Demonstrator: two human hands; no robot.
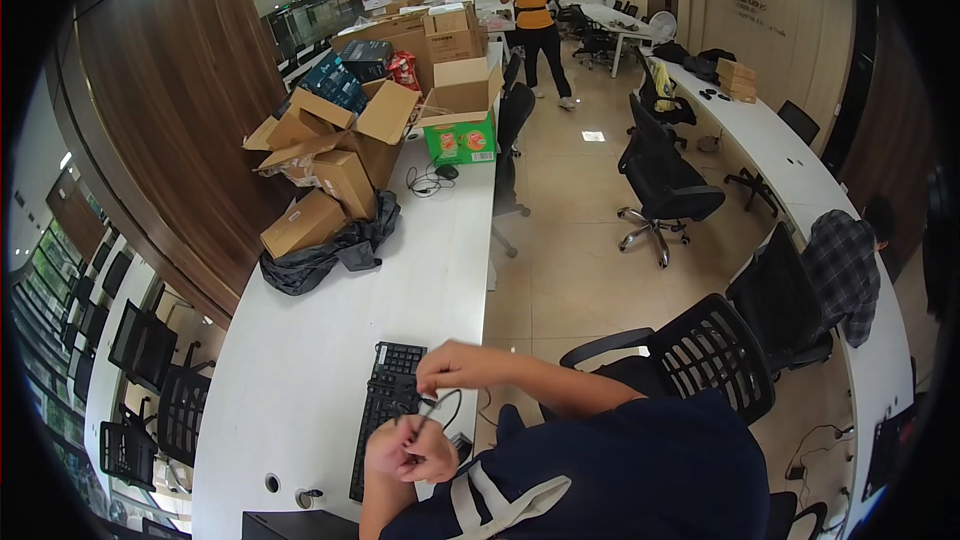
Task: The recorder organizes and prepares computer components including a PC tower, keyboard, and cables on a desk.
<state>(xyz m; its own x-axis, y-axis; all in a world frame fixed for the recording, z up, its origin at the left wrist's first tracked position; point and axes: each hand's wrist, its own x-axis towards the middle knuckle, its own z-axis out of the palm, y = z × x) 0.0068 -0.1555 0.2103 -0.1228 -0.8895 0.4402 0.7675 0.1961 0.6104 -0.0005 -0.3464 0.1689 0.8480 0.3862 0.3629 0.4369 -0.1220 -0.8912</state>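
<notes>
My left hand (pixel 414 451) is closed around a bunched black cable (pixel 454 411), low over the white desk. My right hand (pixel 461 366) is just above it in the picture, with its thumb and fingers pinched at the upper part of the same cable. A black keyboard (pixel 371 416) lies under and beside both hands, partly covered by them. Beside the left hand, near the desk's edge, is a small dark object (pixel 460 448), mostly hidden, whose kind I cannot tell.
Cardboard boxes (pixel 341 172), a black plastic bag (pixel 322 262) and a wired mouse (pixel 447 172) are farther along the desk (pixel 300 360). A black box-shaped object (pixel 300 525) sits near. Office chairs (pixel 709 352) stand behind me. One person (pixel 534 7) stands in the aisle; another (pixel 844 262) sits right.
</notes>
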